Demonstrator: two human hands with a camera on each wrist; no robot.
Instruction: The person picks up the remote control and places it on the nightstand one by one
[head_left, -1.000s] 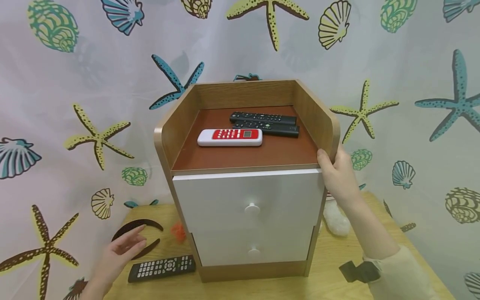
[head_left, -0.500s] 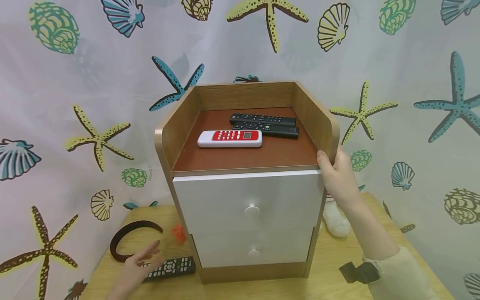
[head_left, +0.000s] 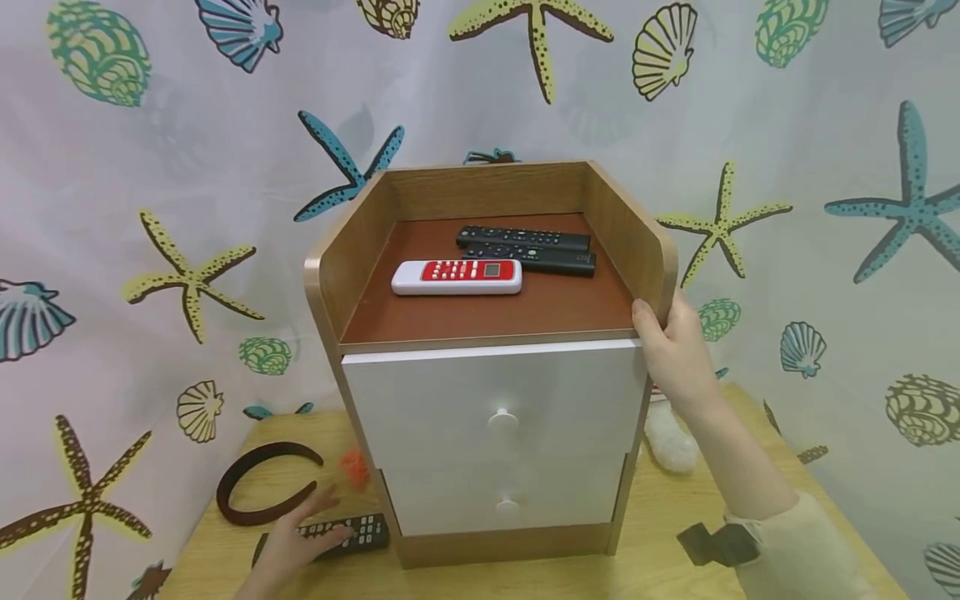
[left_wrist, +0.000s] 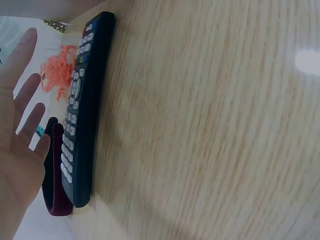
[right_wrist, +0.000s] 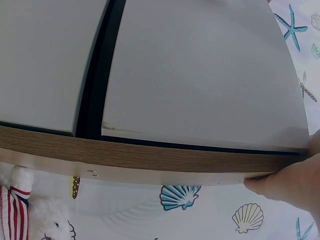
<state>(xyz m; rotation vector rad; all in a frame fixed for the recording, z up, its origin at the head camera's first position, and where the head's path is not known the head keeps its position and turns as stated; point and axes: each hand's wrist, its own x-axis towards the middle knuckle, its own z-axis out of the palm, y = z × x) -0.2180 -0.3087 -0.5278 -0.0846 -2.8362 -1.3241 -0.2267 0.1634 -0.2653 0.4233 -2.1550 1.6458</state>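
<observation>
A long black remote control (head_left: 367, 533) with pale buttons lies on the wooden table, left of a small two-drawer cabinet (head_left: 450, 425). Over that remote is my left hand (head_left: 288, 542), its fingers spread and holding nothing. In the left wrist view a gap shows between the fingers and the remote (left_wrist: 92, 100). My right hand (head_left: 678, 354) grips the cabinet's right side panel near the top shelf, thumb at the front edge. On that brown shelf lie a white-and-red remote (head_left: 457, 277) and two black remotes (head_left: 558, 260), overlapping. Both white drawers look pushed in.
A dark headband (head_left: 243, 479) lies behind the table remote, near a small orange tangled thing (head_left: 355, 467). Right of the cabinet is a white fluffy plush toy (right_wrist: 50, 217) with red stripes. A curtain (head_left: 450, 83) printed with starfish and shells surrounds the table.
My left hand has moved right and down from beside the headband to above the black remote. The right hand has kept its grip on the cabinet.
</observation>
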